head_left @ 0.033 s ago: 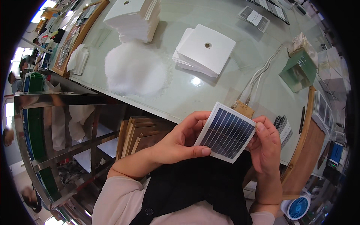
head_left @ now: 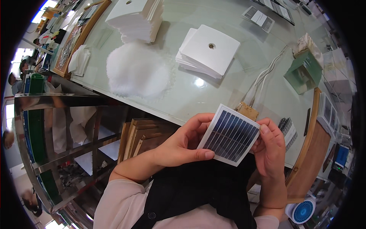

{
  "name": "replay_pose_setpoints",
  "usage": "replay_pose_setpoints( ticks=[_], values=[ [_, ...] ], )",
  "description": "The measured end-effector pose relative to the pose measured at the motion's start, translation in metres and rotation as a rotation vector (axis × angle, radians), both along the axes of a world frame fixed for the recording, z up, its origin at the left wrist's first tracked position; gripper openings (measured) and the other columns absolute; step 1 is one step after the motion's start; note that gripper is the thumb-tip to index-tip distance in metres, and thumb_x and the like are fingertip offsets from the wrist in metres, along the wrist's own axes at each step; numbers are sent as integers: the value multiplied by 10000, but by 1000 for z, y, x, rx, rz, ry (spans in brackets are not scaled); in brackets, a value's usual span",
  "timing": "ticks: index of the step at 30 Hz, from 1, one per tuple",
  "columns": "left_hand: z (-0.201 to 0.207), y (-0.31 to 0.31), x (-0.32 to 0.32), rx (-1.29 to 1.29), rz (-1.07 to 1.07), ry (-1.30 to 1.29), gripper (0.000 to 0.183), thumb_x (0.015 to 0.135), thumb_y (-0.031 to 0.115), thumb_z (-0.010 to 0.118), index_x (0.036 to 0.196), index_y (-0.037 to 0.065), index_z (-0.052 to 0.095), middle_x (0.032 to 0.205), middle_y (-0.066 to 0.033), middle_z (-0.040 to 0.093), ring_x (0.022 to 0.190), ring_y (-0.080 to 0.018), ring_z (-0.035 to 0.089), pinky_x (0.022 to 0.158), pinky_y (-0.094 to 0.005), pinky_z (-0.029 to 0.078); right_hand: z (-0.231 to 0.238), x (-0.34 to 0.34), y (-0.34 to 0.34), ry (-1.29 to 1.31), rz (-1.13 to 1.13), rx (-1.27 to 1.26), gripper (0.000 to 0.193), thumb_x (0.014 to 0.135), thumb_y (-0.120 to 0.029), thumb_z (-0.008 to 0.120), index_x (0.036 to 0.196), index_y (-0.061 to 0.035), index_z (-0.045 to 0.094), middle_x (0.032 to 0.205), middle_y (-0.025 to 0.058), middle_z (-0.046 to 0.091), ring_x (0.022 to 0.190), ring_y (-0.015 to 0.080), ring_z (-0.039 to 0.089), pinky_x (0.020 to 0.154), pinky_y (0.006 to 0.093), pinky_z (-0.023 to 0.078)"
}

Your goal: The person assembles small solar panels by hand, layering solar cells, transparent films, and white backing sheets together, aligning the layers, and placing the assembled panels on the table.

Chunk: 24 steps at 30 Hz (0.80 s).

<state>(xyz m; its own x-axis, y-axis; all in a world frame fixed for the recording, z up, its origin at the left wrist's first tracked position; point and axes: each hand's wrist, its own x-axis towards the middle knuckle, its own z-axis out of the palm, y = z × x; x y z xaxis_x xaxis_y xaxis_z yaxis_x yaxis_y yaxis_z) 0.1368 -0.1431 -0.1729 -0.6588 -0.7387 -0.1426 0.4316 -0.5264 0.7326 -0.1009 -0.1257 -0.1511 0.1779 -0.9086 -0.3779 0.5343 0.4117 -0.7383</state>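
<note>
Between my two hands is a small solar panel (head_left: 231, 134), dark blue cells with thin light lines inside a white border, held tilted above the table's near edge. My left hand (head_left: 190, 143) grips its left side, thumb along the lower left corner and fingers behind. At the upper right corner, my right hand (head_left: 270, 143) pinches the rim between thumb and fingers. Just behind the panel lies a tan block (head_left: 248, 110) with pale cables (head_left: 263, 78) running from it. Farther back sits a short stack of white square panels (head_left: 209, 49), the top one with a round hole.
A taller white stack (head_left: 135, 19) stands at the far left, with a fluffy white heap (head_left: 137, 70) before it. Toward the right are a green glass-like block (head_left: 304, 72), dark strips (head_left: 288, 131) and a blue-white fan (head_left: 303, 211). A metal rack (head_left: 68, 100) stands at left.
</note>
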Motion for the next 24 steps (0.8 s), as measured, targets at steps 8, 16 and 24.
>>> replay_pose_setpoints(
  ticks=[8,16,24],
  values=[
    [5,-5,9,29,-73,-138,427,902,20,585,1314,-16,476,1256,-117,574,1168,-178,539,997,-332,421,0,0,4,130,6,-44,201,1001,-199,456,1042,-17,530,917,50,640,791,95,634,722,251,534],
    [7,-3,8,-19,-12,-247,352,917,35,580,1261,-27,532,1170,-94,626,1087,-153,582,958,-305,448,4,4,3,118,-15,-45,218,1002,-196,452,1088,-15,538,931,39,631,821,77,606,732,235,505],
    [3,-4,4,24,-33,-133,363,911,61,603,1258,-25,538,1183,-91,622,1091,-152,579,960,-306,447,-1,6,1,301,-132,-193,155,978,-102,479,1095,-10,521,912,22,610,793,61,555,714,192,451]
  ],
)
